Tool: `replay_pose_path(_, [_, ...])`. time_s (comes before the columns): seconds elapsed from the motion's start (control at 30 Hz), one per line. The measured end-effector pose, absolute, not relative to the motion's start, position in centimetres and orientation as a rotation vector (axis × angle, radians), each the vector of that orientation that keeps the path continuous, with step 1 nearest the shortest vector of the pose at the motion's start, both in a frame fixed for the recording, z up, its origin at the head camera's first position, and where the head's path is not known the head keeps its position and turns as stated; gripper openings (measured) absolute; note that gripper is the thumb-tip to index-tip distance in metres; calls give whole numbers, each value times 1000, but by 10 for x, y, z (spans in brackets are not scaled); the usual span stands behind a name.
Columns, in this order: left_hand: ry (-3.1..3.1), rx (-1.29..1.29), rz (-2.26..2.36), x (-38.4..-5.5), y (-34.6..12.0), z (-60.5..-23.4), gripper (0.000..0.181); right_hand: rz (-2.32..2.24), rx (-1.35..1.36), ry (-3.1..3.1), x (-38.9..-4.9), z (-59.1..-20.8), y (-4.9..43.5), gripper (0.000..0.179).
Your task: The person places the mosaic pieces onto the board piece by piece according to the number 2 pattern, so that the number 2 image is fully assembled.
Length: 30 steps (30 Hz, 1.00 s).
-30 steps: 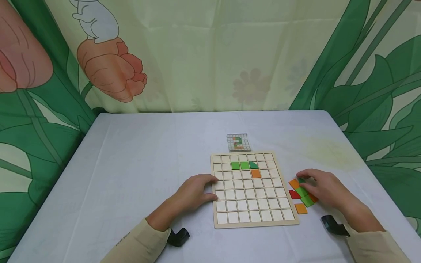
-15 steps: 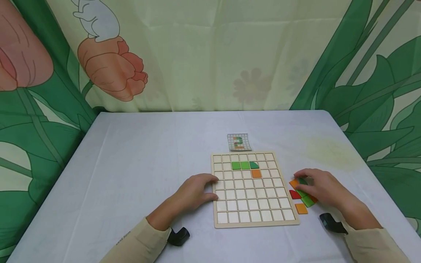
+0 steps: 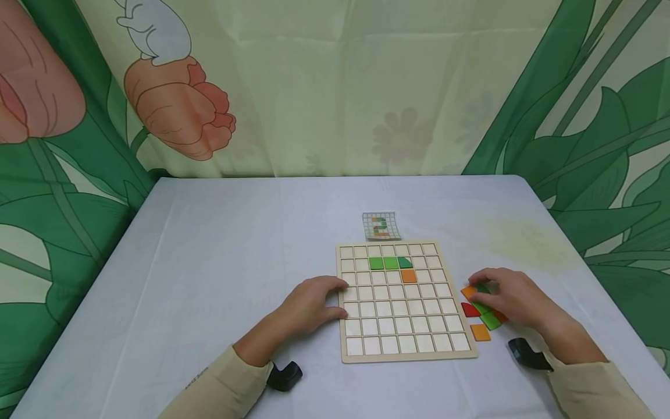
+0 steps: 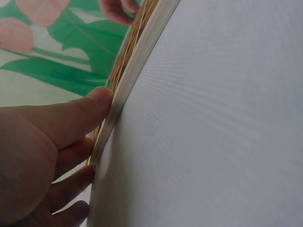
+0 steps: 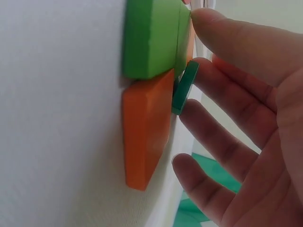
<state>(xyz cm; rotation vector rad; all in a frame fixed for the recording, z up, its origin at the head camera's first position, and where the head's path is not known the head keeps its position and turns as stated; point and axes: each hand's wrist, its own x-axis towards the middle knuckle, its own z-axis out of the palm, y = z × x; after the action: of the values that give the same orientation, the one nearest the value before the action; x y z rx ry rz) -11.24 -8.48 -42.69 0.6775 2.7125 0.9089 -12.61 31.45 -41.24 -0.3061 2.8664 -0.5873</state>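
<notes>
A wooden grid board [image 3: 408, 358] lies on the white table. Two light green tiles [image 3: 384, 263], a dark green rounded tile [image 3: 405, 263] and an orange tile [image 3: 409, 276] sit in its upper cells. My left hand [image 3: 309, 305] touches the board's left edge, its thumb and fingertips against the side. To the right, my right hand [image 3: 515, 297] is over a small cluster of tiles. In the right wrist view its fingertips touch a tilted dark green tile [image 5: 185, 87], while the thumb tip is at a light green tile [image 5: 158, 38]. An orange tile [image 5: 147, 132] lies beside them.
A small card [image 3: 381, 227] printed with a coloured grid pattern lies behind the board. Between board and right hand are a red tile [image 3: 470, 309] and a loose orange tile [image 3: 480, 333]. A patterned curtain [image 3: 335, 87] hangs behind the table.
My right hand has shifted slightly left over the tile cluster, then stayed nearly still. The left hand and the tiles on the board have not moved.
</notes>
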Motion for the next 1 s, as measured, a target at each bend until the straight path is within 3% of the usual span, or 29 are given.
replay_pose_path(0.33, [2713, 683, 918, -112, -85, -427, 49, -593, -316, 2877, -129, -411, 311, 32])
replay_pose_path(0.77, [2713, 666, 914, -112, -84, -426, 50, -552, -301, 2865, -127, -411, 312, 39])
replay_pose_path(1.0, [2712, 662, 916, -112, -85, -427, 50, -558, -263, 2852, -124, -409, 317, 32])
